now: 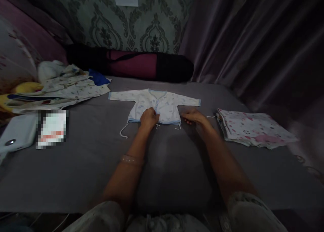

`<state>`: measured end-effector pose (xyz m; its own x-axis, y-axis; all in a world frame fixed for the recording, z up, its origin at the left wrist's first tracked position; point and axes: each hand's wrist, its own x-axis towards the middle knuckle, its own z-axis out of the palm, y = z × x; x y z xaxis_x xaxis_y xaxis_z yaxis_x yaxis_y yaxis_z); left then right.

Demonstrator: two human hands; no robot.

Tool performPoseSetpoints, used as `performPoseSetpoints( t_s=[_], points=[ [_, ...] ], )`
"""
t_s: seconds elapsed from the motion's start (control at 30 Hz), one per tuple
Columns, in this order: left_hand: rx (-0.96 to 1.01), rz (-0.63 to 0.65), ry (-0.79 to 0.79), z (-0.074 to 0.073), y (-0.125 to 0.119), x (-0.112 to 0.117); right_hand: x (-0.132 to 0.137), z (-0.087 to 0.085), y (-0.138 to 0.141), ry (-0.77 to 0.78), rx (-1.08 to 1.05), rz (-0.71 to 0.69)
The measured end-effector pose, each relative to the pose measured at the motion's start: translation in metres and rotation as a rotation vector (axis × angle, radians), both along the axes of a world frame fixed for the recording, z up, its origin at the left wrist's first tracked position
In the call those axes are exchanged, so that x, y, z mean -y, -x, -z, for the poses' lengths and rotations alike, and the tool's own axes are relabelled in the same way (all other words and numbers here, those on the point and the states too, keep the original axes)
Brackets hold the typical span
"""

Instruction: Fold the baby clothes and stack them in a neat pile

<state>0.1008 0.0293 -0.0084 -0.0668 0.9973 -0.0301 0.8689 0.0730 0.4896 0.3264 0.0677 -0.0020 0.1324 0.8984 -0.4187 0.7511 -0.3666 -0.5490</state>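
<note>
A little white baby shirt (165,105) is laid flat mid-way up the grey bed sheet (76,164), sleeves spread out. Its bottom hem is pressed by the left hand (149,119), fingers curled; whether fabric is pinched can't be told. The right hand (193,117) is rested flat, fingers loose, nothing held, at the hem's right corner. A folded cloth stack (253,127) is parked further right.

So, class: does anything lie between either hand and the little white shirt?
Nothing visible does. The left hand rests on the shirt at its lower hem. The right hand lies on the grey sheet right at the hem's corner, with nothing between them.
</note>
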Motion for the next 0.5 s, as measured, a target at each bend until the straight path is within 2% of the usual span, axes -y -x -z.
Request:
performPoseSetpoints(
  t_s=[0.2, 0.5],
  points=[
    [0.022, -0.041, -0.015, 0.003, 0.000, -0.002, 0.005, -0.003, 0.020, 0.054, 0.179, -0.160],
    [0.134, -0.076, -0.048, 0.004, 0.008, -0.001, 0.011, -0.014, 0.012, 0.070, 0.138, -0.151]
  ],
)
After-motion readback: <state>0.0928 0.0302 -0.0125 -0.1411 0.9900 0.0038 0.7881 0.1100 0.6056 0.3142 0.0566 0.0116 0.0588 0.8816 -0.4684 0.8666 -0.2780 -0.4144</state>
